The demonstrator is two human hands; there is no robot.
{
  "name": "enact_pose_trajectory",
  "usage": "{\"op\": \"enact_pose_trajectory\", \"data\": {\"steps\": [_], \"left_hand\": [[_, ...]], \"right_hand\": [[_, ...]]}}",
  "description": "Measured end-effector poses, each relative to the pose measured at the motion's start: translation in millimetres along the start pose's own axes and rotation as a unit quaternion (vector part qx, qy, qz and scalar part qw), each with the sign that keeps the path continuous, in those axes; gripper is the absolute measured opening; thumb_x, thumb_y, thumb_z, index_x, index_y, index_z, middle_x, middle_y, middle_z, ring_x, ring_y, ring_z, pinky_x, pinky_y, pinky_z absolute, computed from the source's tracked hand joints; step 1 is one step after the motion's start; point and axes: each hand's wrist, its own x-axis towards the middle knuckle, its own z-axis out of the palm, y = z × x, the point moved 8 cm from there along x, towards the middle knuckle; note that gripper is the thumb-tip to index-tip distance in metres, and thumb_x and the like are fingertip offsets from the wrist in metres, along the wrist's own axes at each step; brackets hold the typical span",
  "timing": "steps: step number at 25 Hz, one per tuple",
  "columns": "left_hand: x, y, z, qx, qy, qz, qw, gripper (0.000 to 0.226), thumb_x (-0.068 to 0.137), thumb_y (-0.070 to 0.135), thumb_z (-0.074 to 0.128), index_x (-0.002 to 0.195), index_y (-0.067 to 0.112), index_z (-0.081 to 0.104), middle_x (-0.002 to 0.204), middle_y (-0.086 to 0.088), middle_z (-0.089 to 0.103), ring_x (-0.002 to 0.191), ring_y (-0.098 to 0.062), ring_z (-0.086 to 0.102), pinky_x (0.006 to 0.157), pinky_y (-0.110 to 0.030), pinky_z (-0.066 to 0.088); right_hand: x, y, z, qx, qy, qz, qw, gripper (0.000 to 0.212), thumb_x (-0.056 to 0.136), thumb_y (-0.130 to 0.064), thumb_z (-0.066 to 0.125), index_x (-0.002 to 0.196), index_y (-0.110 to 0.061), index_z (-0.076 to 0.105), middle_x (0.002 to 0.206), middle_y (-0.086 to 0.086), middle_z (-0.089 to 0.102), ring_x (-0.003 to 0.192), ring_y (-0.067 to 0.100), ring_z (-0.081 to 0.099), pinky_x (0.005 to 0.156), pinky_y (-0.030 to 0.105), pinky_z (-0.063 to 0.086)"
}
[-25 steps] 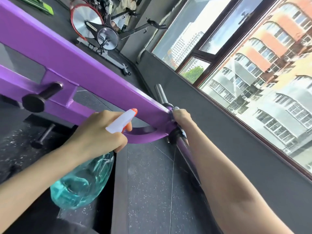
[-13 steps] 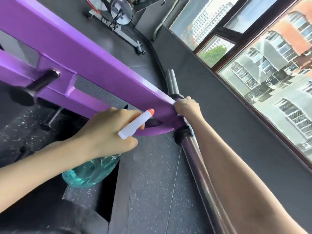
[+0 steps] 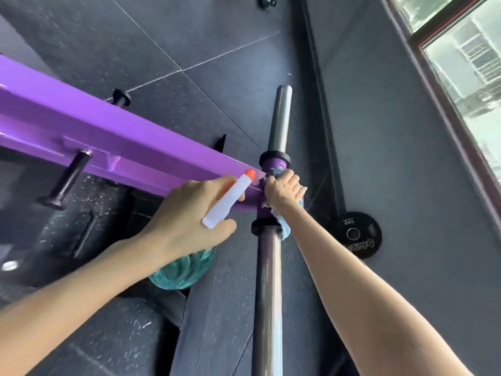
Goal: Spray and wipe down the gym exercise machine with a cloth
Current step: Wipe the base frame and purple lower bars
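Observation:
A purple machine arm slants from the left edge down to a purple sleeve on a steel bar. My left hand grips a spray bottle whose white head has an orange nozzle aimed at the joint; its teal body hangs below my hand. My right hand holds a blue-and-white cloth wrapped against the purple sleeve, and cloth edges stick out above and below my fingers.
A black weight plate leans against the grey wall at the right. Black pegs project from the purple arm on the left. Dark rubber floor tiles lie beneath, and a window fills the upper right.
The view has tilted down toward the floor, so the far bikes are out of sight. My right hand stays on the sleeve with the cloth; the spray nozzle has moved closer to the joint.

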Motion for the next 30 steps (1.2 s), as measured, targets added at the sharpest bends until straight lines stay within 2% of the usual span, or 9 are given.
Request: {"op": "enact_pose_trajectory", "data": {"steps": [3, 7, 11, 13, 16, 21, 23, 25, 30], "left_hand": [[20.5, 14.3, -19.0, 0.016, 0.000, -0.039, 0.999, 0.032, 0.061, 0.031, 0.052, 0.091, 0.040, 0.049, 0.055, 0.017, 0.054, 0.053, -0.006, 0.050, 0.052, -0.022, 0.034], [47.6, 15.5, -22.2, 0.101, 0.006, -0.069, 0.992, 0.039, 0.061, 0.034, 0.049, 0.100, 0.035, 0.053, 0.057, 0.013, 0.052, 0.065, -0.026, 0.053, 0.060, -0.030, 0.032], [58.3, 9.3, 6.2, 0.171, 0.000, -0.119, 0.978, 0.052, 0.063, 0.037, 0.048, 0.115, 0.031, 0.054, 0.070, 0.006, 0.061, 0.077, -0.034, 0.061, 0.061, -0.032, 0.032], [58.2, 3.0, 16.1, 0.159, 0.041, -0.185, 0.969, 0.051, 0.067, 0.037, 0.053, 0.117, 0.030, 0.052, 0.070, 0.007, 0.060, 0.076, -0.032, 0.061, 0.062, -0.032, 0.032], [62.8, 9.5, 38.3, 0.157, 0.043, -0.263, 0.951, 0.049, 0.078, 0.026, 0.065, 0.125, 0.026, 0.049, 0.065, 0.015, 0.050, 0.075, -0.029, 0.058, 0.063, -0.031, 0.032], [56.7, 15.8, 31.6, 0.126, 0.122, -0.332, 0.927, 0.065, 0.068, 0.039, 0.053, 0.130, 0.025, 0.045, 0.081, 0.018, 0.059, 0.083, -0.032, 0.063, 0.072, -0.036, 0.046], [45.8, 13.8, 18.6, 0.135, 0.159, -0.350, 0.913, 0.063, 0.075, 0.034, 0.059, 0.135, 0.021, 0.045, 0.088, 0.015, 0.061, 0.084, -0.032, 0.063, 0.074, -0.035, 0.044], [39.1, 20.0, 11.0, 0.164, 0.158, -0.364, 0.903, 0.057, 0.081, 0.020, 0.067, 0.134, 0.019, 0.046, 0.081, 0.013, 0.057, 0.084, -0.033, 0.062, 0.073, -0.035, 0.041], [21.2, 13.3, -3.9, 0.171, 0.174, -0.413, 0.878, 0.048, 0.082, 0.015, 0.067, 0.126, 0.019, 0.048, 0.072, 0.018, 0.052, 0.072, -0.026, 0.056, 0.070, -0.034, 0.042]], "right_hand": [[7.0, 3.4, 1.4, 0.013, -0.061, 0.009, 0.998, 0.052, 0.095, -0.029, 0.038, 0.140, -0.007, 0.026, 0.145, 0.011, 0.028, 0.140, 0.026, 0.021, 0.117, 0.046, -0.001], [27.8, 6.1, 0.0, 0.059, -0.082, -0.001, 0.995, 0.062, 0.082, -0.038, 0.026, 0.136, -0.007, 0.030, 0.140, 0.010, 0.031, 0.137, 0.025, 0.026, 0.116, 0.044, -0.001], [18.9, 11.3, 8.3, 0.058, -0.061, -0.164, 0.983, 0.063, 0.093, -0.041, 0.025, 0.141, -0.001, 0.028, 0.147, 0.017, 0.028, 0.139, 0.030, 0.023, 0.116, 0.043, 0.002], [11.4, 9.7, 7.3, 0.073, -0.082, -0.258, 0.960, 0.077, 0.085, -0.047, 0.013, 0.143, 0.002, 0.029, 0.150, 0.022, 0.026, 0.143, 0.031, 0.019, 0.116, 0.046, 0.001], [-6.3, 18.7, 12.3, 0.010, -0.098, -0.405, 0.909, 0.066, 0.089, -0.041, 0.028, 0.141, 0.000, 0.033, 0.148, 0.022, 0.034, 0.140, 0.031, 0.022, 0.114, 0.052, 0.008], [-12.5, -30.7, 12.0, -0.064, -0.125, -0.568, 0.811, 0.065, 0.085, -0.037, 0.036, 0.140, -0.003, 0.030, 0.142, 0.013, 0.046, 0.133, 0.029, 0.039, 0.109, 0.056, 0.027], [-23.0, -65.1, 20.5, -0.100, -0.183, -0.596, 0.776, 0.066, 0.095, -0.031, 0.038, 0.150, -0.006, 0.010, 0.153, 0.010, 0.026, 0.140, 0.027, 0.026, 0.115, 0.053, 0.012], [-32.8, -85.8, 26.0, -0.120, -0.202, -0.587, 0.775, 0.073, 0.099, -0.027, 0.040, 0.151, -0.008, -0.007, 0.158, 0.006, 0.008, 0.144, 0.025, 0.012, 0.116, 0.050, -0.002], [-43.2, -113.1, 21.6, -0.127, -0.120, -0.573, 0.801, 0.078, 0.091, -0.014, 0.050, 0.151, -0.007, 0.002, 0.152, 0.009, 0.023, 0.137, 0.027, 0.026, 0.115, 0.052, 0.006]]}}
